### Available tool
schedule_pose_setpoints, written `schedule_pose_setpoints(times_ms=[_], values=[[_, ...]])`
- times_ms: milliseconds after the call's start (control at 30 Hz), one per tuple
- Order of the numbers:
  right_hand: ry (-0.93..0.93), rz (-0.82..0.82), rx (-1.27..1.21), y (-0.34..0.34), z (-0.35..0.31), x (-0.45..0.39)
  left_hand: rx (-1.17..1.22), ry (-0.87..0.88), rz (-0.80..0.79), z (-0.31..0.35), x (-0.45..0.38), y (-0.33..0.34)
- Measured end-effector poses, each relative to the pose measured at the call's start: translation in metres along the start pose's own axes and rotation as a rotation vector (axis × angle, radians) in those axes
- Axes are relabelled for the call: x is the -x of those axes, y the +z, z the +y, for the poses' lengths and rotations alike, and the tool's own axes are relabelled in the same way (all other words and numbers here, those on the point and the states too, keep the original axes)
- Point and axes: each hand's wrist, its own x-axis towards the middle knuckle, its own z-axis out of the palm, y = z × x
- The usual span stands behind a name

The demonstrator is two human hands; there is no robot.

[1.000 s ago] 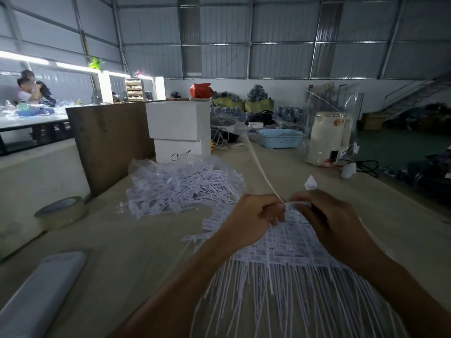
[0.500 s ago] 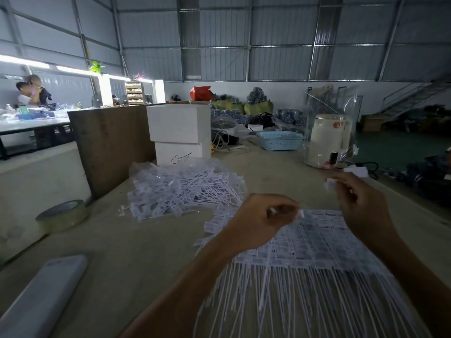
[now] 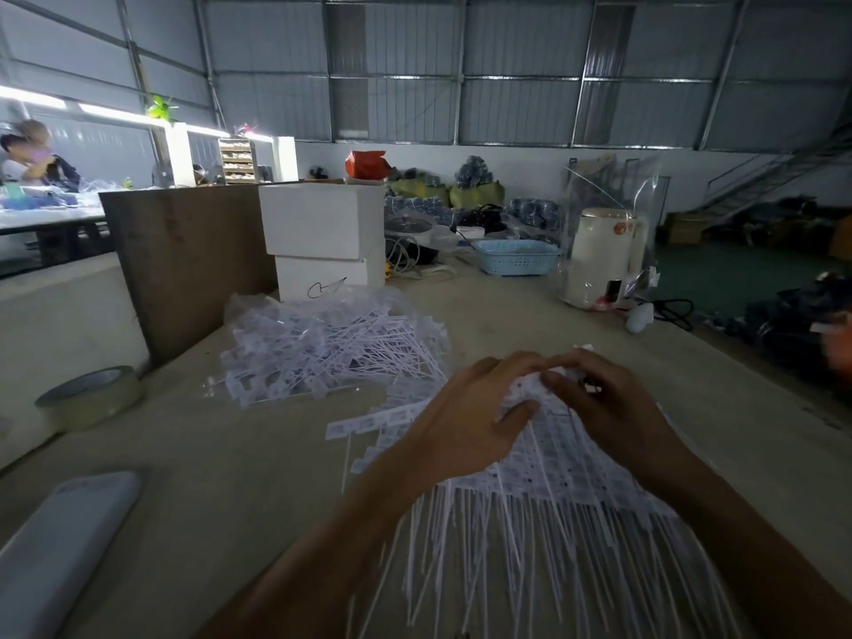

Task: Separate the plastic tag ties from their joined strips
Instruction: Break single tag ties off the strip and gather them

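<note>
A fan of white joined tag ties (image 3: 553, 481) lies on the table in front of me, heads at the far end and thin tails trailing toward me. My left hand (image 3: 470, 422) rests on the heads at the left of the fan, thumb and fingers pinching its far edge. My right hand (image 3: 604, 403) meets it there, fingers curled on the same edge of the strip. A tangled heap of loose white tag ties (image 3: 332, 348) sits to the left, partly in a clear bag.
A tape roll (image 3: 90, 396) and a pale flat case (image 3: 55, 546) lie at the left. Two stacked white boxes (image 3: 322, 242), a brown board (image 3: 184, 260), a blue basket (image 3: 516, 256) and a bagged white kettle (image 3: 599, 255) stand behind. Another person's hand (image 3: 839, 348) shows at the right edge.
My right hand, which had swung up and right with a torn-off piece, has come back down to the strip beside my left hand. The long tail seen earlier is gone.
</note>
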Motion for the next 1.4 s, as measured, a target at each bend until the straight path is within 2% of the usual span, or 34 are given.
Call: schedule_pose_setpoints(times_ms=[200,300,367,433,533,600,700,800,867,967,1067,1233,1300,1400], values=[[0.08,0.114,0.0,-0.004,-0.001,-0.001,-0.074,0.041,0.119,-0.003,0.0,0.002],[0.197,0.1,-0.223,-0.007,-0.001,0.002,-0.115,-0.022,0.15,-0.009,-0.001,0.001],[0.24,0.046,-0.318,-0.003,-0.005,0.006,-0.232,0.048,0.172,-0.013,0.001,0.003],[0.174,0.006,-0.222,-0.002,-0.007,0.007,-0.316,0.108,0.203,-0.014,0.003,0.003],[0.025,0.006,0.092,-0.005,-0.008,0.006,-0.325,0.119,0.201,-0.015,0.0,-0.002],[-0.119,0.047,0.237,-0.007,-0.009,0.007,-0.215,0.059,0.162,-0.014,-0.002,-0.006],[-0.308,0.102,0.409,-0.006,-0.011,0.008,0.084,-0.04,0.101,-0.011,-0.005,-0.012],[-0.264,0.099,0.435,-0.004,-0.009,0.008,0.205,-0.103,0.072,-0.007,-0.007,-0.017],[-0.127,0.141,0.377,-0.011,-0.007,0.005,0.249,-0.12,0.069,-0.004,-0.007,-0.019],[0.093,0.266,0.13,-0.035,-0.003,-0.002,0.234,-0.073,0.116,-0.001,-0.008,-0.021],[0.222,0.189,-0.204,-0.039,-0.004,0.001,0.18,0.002,0.183,0.0,-0.009,-0.017],[0.194,-0.092,-0.352,0.002,-0.02,0.009,-0.049,0.089,0.209,-0.005,-0.005,-0.005],[0.226,-0.132,-0.474,0.007,-0.025,0.009,-0.122,0.177,0.226,-0.009,-0.005,-0.002],[0.2,-0.122,-0.325,0.01,-0.025,0.01,-0.15,0.183,0.244,-0.007,-0.006,-0.001]])
